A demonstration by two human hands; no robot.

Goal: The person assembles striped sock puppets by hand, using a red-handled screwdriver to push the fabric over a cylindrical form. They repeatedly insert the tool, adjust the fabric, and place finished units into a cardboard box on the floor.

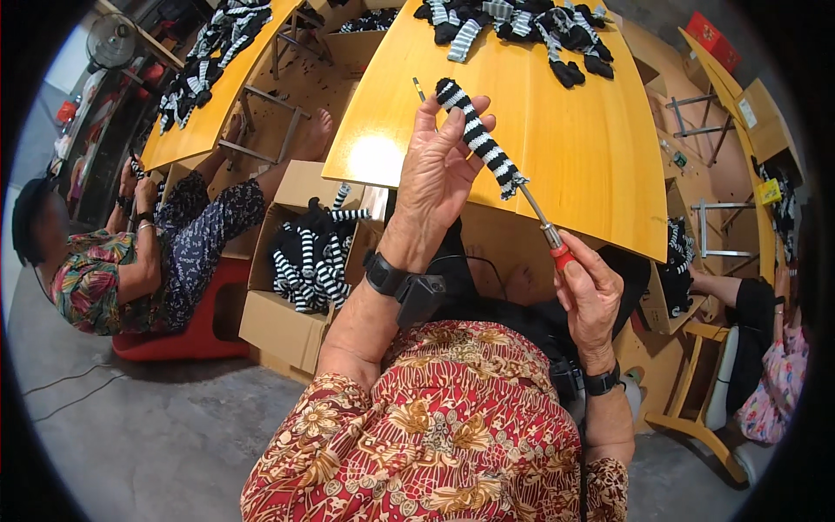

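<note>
Over the near part of the table, my left hand (439, 165) pinches a narrow knitted tube (477, 135) with black and white stripes between thumb and fingers. In my right hand (591, 291), closed round it, is the red handle of a metal rod tool (539, 211). Its shaft runs up into the frayed lower end of the tube; the rod's tip is hidden. Beside my left fingertips a thin dark stick with a yellow band (418, 90) shows; whether I hold it or it lies on the table, I cannot tell.
A yellow table (522, 96) carries a heap of striped knitted pieces (570, 35) at its far end. An open cardboard box (283, 326) of similar pieces stands at left, another (665, 304) at right. A person (113, 270) sits left; another (770, 365) sits right.
</note>
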